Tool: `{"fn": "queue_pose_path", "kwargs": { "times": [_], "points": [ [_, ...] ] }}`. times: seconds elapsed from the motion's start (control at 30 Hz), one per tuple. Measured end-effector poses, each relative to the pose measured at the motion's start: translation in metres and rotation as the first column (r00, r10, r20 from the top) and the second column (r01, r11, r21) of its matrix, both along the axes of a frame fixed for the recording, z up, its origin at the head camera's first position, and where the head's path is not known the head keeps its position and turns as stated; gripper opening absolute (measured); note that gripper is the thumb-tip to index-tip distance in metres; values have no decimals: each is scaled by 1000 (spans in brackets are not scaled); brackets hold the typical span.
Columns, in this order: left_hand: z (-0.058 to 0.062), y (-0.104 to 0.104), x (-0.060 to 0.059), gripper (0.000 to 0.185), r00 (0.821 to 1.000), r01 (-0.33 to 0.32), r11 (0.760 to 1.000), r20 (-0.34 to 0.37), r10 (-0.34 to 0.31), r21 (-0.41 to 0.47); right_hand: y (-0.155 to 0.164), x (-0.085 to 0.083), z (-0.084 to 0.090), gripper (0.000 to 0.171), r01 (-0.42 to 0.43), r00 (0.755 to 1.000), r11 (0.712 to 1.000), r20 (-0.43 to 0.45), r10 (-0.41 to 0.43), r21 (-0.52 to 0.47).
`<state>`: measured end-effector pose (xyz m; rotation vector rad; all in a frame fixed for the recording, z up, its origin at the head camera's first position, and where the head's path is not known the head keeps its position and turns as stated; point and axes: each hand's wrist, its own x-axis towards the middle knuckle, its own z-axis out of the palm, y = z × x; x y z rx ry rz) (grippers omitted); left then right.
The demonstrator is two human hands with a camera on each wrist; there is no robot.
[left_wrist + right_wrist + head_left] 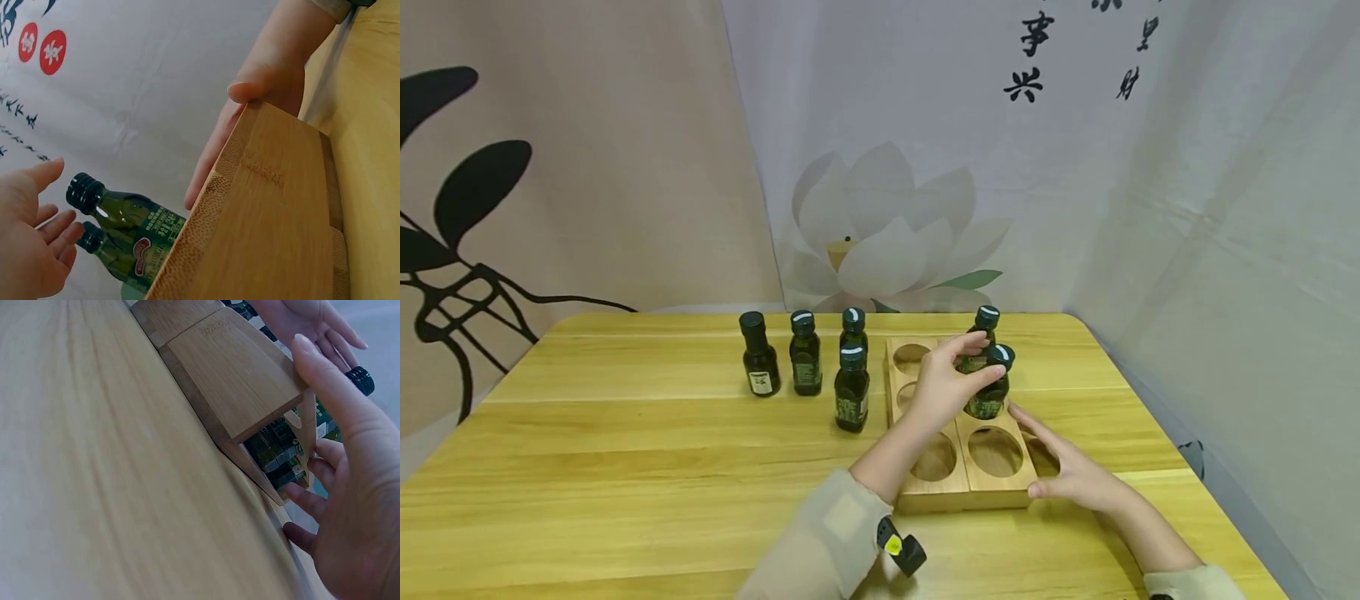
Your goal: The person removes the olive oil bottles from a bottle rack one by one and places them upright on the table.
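We have two dark bottles standing in the wooden rack [967,479], in its holes toward one o'clock. Our left hand [942,382] has its grip curled round the nearer bottle [992,386], seated just in front of the farther bottle [982,337]. Our right hand [1067,465] rests open against the rack's three o'clock side (steadying it, we judge). Four loose bottles [852,389] wait on the bench [625,467] at nine o'clock; several holes remain unfilled.

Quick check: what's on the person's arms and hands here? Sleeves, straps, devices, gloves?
Both hands are bare: no gloves, no rings visible. The left hand comes out of a loose beige sleeve, with a small black device bearing a yellow mark at the wrist. The right hand shows a beige cuff too.
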<state>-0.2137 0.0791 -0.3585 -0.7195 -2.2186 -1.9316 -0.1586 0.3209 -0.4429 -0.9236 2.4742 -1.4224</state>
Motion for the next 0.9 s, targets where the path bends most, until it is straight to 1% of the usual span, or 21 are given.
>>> {"fn": "queue_pose_path", "kwargs": {
  "times": [0.17, 0.27, 0.4, 0.53, 0.73, 0.9],
  "points": [
    [2, 8, -3, 51, 999, 14, 999, 33, -12, -46, 1, 0, -1, 94, 8, 1000, 1000, -5, -8, 7],
    [2, 13, -4, 50, 999, 9, 997, 45, -5, -73, 2, 0, -1, 94, 11, 1000, 1000, 1, -11, 9],
    [0, 17, -6, 47, 999, -19, 994, 47, 24, -108, 2, 0, 0, 94, 12, 1000, 1000, 9, -13, 7],
    [-2, 21, -7, 42, 998, -43, 993, 46, 48, -109, 1, 0, 1, 95, 12, 1000, 1000, 6, -12, 6],
    [-3, 24, -7, 39, 997, -61, 994, 40, 65, -89, 1, 1, 2, 95, 11, 1000, 1000, 11, -11, 5],
    [-3, 24, -7, 38, 997, -66, 997, 49, 68, -42, 1, 0, 1, 95, 9, 1000, 1000, -1, -9, 8]
  ]
}}
